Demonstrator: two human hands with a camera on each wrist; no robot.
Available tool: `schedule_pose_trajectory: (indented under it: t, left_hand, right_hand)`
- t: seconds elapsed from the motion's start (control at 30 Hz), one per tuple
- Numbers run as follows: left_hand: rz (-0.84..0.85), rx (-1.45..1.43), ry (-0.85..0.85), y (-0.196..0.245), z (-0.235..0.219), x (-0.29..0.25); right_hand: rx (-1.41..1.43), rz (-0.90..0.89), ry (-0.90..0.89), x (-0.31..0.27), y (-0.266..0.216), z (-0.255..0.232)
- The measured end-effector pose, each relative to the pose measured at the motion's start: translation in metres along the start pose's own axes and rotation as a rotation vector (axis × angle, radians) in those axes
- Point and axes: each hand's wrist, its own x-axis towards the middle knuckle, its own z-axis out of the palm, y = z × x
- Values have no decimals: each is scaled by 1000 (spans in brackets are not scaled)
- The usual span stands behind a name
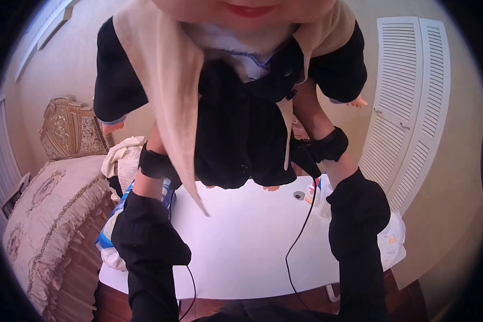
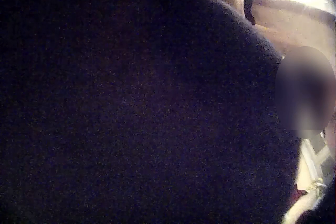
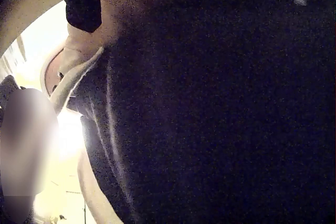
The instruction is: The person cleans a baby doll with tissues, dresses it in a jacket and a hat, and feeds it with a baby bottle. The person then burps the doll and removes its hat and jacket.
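A large doll (image 1: pixel 247 134) in a black garment with a wide cream collar (image 1: pixel 172 80) fills the upper middle of the head view, upright and close to the camera. Its arms hang out to both sides, and its toes show below the hem. My left hand (image 1: pixel 154 140) and right hand (image 1: pixel 307 107) hold it from either side, fingers mostly hidden behind its clothes. Black straps circle both wrists. Dark cloth (image 2: pixel 147 103) covers most of the left wrist view, and similar cloth (image 3: pixel 220 108) covers most of the right.
A white table (image 1: pixel 241 241) lies below the doll. Blue-and-white packaging (image 1: pixel 110 236) is at its left, with bottles (image 1: pixel 323 201) and a white package (image 1: pixel 393 239) at its right. Cables (image 1: pixel 288 257) hang from the wrists. A bed (image 1: pixel 53 214) stands left; louvred doors (image 1: pixel 394 91) stand right.
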Motion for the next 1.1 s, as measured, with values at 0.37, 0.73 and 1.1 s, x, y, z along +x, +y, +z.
schedule_pose_trajectory:
  t: [0.37, 0.73, 1.1]
  left_hand:
    - [52, 49, -19, -16, 46, -41]
    - [130, 131, -12, -51, 39, -78]
    - [111, 136, 13, -41, 28, -58]
  right_hand:
    - [-5, 159, -248, -47, -44, 25]
    - [-4, 272, -476, -35, -7, 18]
    - [-1, 407, -700, 7, 43, 32]
